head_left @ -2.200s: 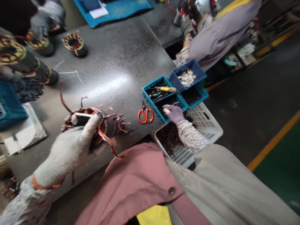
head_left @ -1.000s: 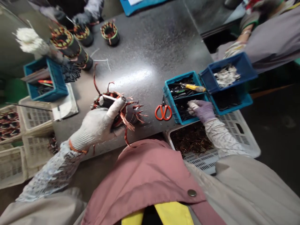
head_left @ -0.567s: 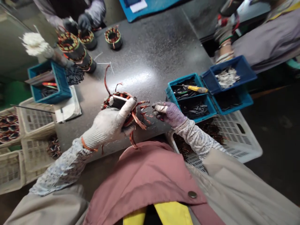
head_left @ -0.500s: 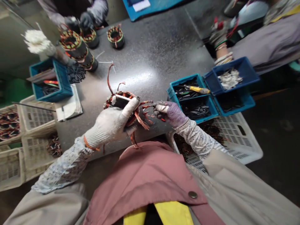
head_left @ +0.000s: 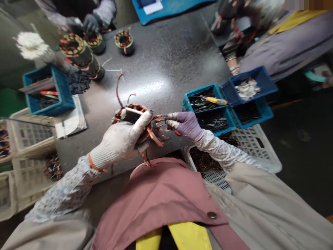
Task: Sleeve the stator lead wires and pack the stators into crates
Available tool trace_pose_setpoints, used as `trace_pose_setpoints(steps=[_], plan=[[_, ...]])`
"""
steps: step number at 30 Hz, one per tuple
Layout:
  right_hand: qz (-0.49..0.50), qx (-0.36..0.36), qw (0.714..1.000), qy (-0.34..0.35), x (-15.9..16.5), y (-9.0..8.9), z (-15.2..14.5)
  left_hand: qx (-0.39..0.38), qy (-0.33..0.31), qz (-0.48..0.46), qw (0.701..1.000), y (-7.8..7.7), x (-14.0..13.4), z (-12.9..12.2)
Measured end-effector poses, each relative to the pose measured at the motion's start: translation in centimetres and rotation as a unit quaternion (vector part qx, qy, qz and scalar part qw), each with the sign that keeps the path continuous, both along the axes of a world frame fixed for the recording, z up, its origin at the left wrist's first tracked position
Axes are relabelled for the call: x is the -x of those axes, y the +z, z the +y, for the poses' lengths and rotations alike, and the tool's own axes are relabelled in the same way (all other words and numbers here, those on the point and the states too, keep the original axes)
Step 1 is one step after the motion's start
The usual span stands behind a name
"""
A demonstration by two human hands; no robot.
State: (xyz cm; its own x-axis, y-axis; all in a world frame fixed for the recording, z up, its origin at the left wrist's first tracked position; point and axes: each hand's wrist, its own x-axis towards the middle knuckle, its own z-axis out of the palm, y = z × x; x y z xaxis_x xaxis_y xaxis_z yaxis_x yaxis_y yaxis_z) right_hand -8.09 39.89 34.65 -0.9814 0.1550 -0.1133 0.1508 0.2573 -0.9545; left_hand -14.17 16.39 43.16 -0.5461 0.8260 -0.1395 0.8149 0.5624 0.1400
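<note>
In a white knit glove, my left hand (head_left: 118, 138) is closed around a motor stator (head_left: 120, 114) with copper windings, thumb across its top. The stator is held tilted above the metal table near my apron. Loose copper leads (head_left: 155, 137) stick out toward the right and hang below, and a longer reddish lead (head_left: 117, 91) rises at the back. My right hand (head_left: 187, 125), in a purple and white glove, pinches the end of a twisted copper wire (head_left: 158, 118) to the right of the stator. A small orange-red thing shows under its fingers; its kind is hidden.
Blue bins (head_left: 212, 121) with black sleeves and a yellow-handled tool (head_left: 216, 100) stand right. Another blue bin (head_left: 66, 100) is left, near stacked stators (head_left: 78, 57). White crates (head_left: 256, 146) flank the table (head_left: 171, 45). Co-workers are at the far left and right.
The view has shifted slightly, moving most things left. My right fingers have closed more around the wire end. My left hand keeps its hold. The right co-worker's arm has moved.
</note>
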Motion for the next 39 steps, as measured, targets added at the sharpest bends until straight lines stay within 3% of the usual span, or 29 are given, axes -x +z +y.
trace_pose_setpoints(steps=[3,5,7,9,11,12,14,17,20,24,28,30,33,35,37,39], plan=[[-0.078,-0.081,0.992,-0.05,-1.5,-1.2,3.6,0.015,-0.006,0.03,0.999,-0.1,0.2,-0.1],[-0.187,-0.196,0.96,-0.073,-3.1,-2.0,7.4,0.018,-0.019,0.059,0.998,-0.3,0.4,-0.1],[-0.29,-0.336,0.894,-0.062,-4.7,-2.4,11.1,0.007,-0.034,0.079,0.996,-0.4,0.6,0.0],[-0.368,-0.453,0.812,-0.01,-5.3,-2.2,13.9,-0.019,-0.051,0.09,0.994,-0.3,0.5,0.1],[-0.403,-0.526,0.747,0.049,-4.3,-1.7,15.3,-0.046,-0.068,0.106,0.991,0.1,0.3,0.2],[-0.398,-0.551,0.73,0.066,-3.2,-1.5,15.7,-0.056,-0.075,0.113,0.989,0.3,0.3,0.2],[-0.356,-0.569,0.738,0.069,0.2,-1.7,15.8,-0.063,-0.078,0.12,0.988,0.6,0.1,0.3],[-0.346,-0.55,0.754,0.095,6.0,-3.5,15.5,-0.045,-0.061,0.11,0.991,0.7,0.0,0.3],[-0.413,-0.524,0.734,0.131,9.9,-6.5,15.0,-0.035,-0.043,0.095,0.994,0.4,-0.1,-0.1],[-0.414,-0.53,0.722,0.164,10.8,-9.1,14.9,-0.023,-0.006,0.034,0.999,0.1,-0.4,-0.6],[-0.41,-0.511,0.739,0.158,10.0,-9.1,15.2,-0.029,0.02,-0.008,0.999,-0.2,-0.5,-0.7],[-0.386,-0.507,0.764,0.104,9.5,-8.7,15.5,-0.046,0.019,-0.008,0.999,-0.4,-0.5,-0.6],[-0.305,-0.504,0.808,-0.032,7.9,-7.9,16.3,-0.042,0.017,-0.001,0.999,-0.5,-0.3,-0.5],[-0.242,-0.462,0.845,-0.114,6.4,-7.2,16.6,-0.015,0.022,-0.003,1.0,-0.4,-0.2,-0.3],[-0.188,-0.348,0.902,-0.176,4.6,-5.9,15.8,0.012,0.028,-0.007,1.0,-0.2,-0.2,-0.2],[-0.135,-0.171,0.958,-0.189,2.8,-3.9,13.6,0.029,0.029,-0.008,0.999,-0.2,-0.2,-0.1]])
